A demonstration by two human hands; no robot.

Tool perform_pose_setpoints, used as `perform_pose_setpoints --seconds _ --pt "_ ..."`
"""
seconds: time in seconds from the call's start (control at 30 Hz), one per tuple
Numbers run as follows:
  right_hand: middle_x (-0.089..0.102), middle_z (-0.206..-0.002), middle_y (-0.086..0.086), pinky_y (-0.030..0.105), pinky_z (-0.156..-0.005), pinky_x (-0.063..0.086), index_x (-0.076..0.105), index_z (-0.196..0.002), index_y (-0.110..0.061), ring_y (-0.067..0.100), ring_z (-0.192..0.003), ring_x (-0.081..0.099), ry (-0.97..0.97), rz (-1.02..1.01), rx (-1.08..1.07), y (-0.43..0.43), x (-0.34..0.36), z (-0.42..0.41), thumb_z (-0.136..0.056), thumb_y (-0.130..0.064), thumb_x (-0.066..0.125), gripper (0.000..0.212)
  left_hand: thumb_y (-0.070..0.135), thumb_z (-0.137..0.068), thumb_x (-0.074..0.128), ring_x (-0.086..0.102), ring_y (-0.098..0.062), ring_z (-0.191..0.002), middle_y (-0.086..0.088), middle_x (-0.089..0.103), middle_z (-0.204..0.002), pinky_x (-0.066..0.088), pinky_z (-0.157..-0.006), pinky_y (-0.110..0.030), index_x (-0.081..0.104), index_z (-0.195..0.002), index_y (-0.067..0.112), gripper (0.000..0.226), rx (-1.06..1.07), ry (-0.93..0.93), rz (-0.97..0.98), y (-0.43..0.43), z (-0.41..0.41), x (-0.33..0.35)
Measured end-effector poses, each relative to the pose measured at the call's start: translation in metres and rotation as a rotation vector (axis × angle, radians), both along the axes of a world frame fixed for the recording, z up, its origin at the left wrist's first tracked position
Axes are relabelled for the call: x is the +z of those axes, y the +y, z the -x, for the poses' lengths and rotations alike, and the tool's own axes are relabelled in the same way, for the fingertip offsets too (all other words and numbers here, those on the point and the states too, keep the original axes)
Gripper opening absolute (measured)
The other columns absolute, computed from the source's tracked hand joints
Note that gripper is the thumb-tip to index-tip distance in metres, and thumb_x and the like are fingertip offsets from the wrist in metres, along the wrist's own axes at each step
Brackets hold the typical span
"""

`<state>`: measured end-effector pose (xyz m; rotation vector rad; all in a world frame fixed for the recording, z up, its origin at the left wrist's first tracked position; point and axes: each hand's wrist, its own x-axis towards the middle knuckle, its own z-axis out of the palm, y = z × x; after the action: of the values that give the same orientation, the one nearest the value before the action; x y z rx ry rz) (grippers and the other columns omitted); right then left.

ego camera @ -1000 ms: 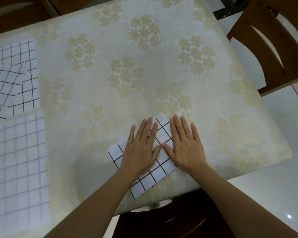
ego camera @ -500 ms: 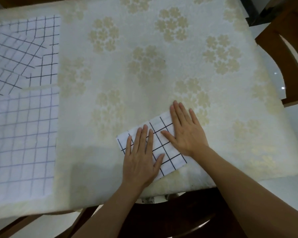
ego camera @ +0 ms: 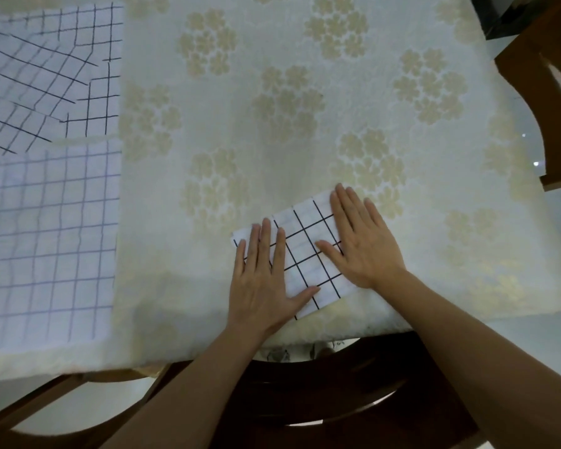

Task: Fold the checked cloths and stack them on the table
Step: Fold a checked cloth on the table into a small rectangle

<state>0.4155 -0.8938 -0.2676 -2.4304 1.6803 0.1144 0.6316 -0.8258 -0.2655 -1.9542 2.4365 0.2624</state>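
A folded checked cloth (ego camera: pixel 308 251), white with black grid lines, lies flat on the table (ego camera: pixel 272 131) near the table's front edge, turned at a slant to that edge. The left hand (ego camera: pixel 263 280) rests palm down on the folded cloth's left end, fingers straight and close together, thumb stretched out across the lower part of the cloth; it grips nothing, only lies flat on the fabric. The right hand (ego camera: pixel 363 244) lies palm down on the folded cloth's right end, fingers spread a little and reaching just past its far edge, thumb pointing in toward the left hand; it too is flat and closed around nothing. A strip of cloth shows between the two hands. Far to the left of the folded cloth, by the table's left side, a large unfolded cloth (ego camera: pixel 46 241) with a paler grid lies spread out, and beyond it a rumpled cloth (ego camera: pixel 46 76) with darker lines and overlapping layers. A wooden chair (ego camera: pixel 544 92) stands off to the right of the folded cloth, past the table's edge.
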Motion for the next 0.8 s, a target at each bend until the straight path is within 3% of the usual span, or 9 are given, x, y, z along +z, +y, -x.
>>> perform_pose_setpoints --seconds 0.23,0.37,0.5,0.57,0.67,0.8 --pt "-0.02 -0.166 0.002 0.045 -0.125 -0.003 -0.015 -0.157 -0.013 0.015 -0.151 -0.021 0.045 -0.063 -0.109 -0.001 0.008 0.028 -0.098 -0.071 0.004 0.085 0.087 -0.084 0.02 -0.006 -0.033 -0.154 -0.02 -0.007 -0.165 0.014 -0.122 -0.055 0.002 -0.159 0.007 0.111 0.019 -0.064 -0.092 0.001 -0.018 0.006" --pt "-0.024 -0.164 0.002 0.047 -0.125 -0.004 -0.019 -0.156 -0.014 0.02 -0.151 -0.022 0.082 -0.105 -0.128 0.008 0.021 0.036 -0.095 -0.072 -0.004 0.085 0.084 -0.087 0.013 -0.001 -0.034 -0.154 -0.019 0.002 -0.166 0.008 -0.121 -0.059 0.011 -0.159 0.011 0.103 -0.028 -0.067 -0.097 -0.014 -0.025 0.026" --pt "0.002 -0.167 0.006 0.047 -0.125 0.008 0.002 -0.16 -0.011 0.024 -0.155 0.004 -0.004 -0.05 -0.183 0.033 0.033 0.044 -0.1 -0.064 0.01 0.08 0.069 -0.095 0.015 0.005 -0.025 -0.154 -0.011 0.011 -0.166 0.006 -0.123 -0.055 0.018 -0.159 0.016 0.083 -0.312 -0.066 -0.086 -0.05 -0.013 0.051" --pt "0.021 -0.164 0.01 0.048 -0.122 0.022 0.017 -0.158 -0.008 0.028 -0.151 0.022 -0.044 -0.028 -0.228 0.042 0.037 0.044 -0.103 -0.058 0.019 0.075 0.058 -0.096 0.025 0.025 -0.026 -0.15 -0.01 0.031 -0.161 0.017 -0.122 -0.051 0.035 -0.152 0.013 0.072 -0.463 -0.054 -0.075 -0.07 0.002 0.057" --pt "0.053 -0.142 0.016 0.047 -0.102 0.044 0.044 -0.146 -0.006 0.034 -0.13 0.051 -0.114 0.02 -0.291 0.05 0.04 0.042 -0.099 -0.046 0.032 0.063 0.03 -0.087 0.06 0.059 -0.029 -0.12 -0.01 0.063 -0.13 0.041 -0.109 -0.046 0.065 -0.123 0.009 0.042 -0.664 0.057 0.021 -0.097 0.026 0.054" --pt "0.061 -0.107 0.014 0.04 -0.072 0.047 0.061 -0.122 -0.009 0.034 -0.092 0.059 -0.135 0.153 -0.355 0.056 0.039 0.036 -0.093 -0.037 0.042 0.044 0.007 -0.072 0.074 0.067 -0.029 -0.101 -0.008 0.07 -0.11 0.051 -0.097 -0.042 0.071 -0.109 0.01 0.037 -0.826 0.032 0.025 -0.129 0.062 0.055"
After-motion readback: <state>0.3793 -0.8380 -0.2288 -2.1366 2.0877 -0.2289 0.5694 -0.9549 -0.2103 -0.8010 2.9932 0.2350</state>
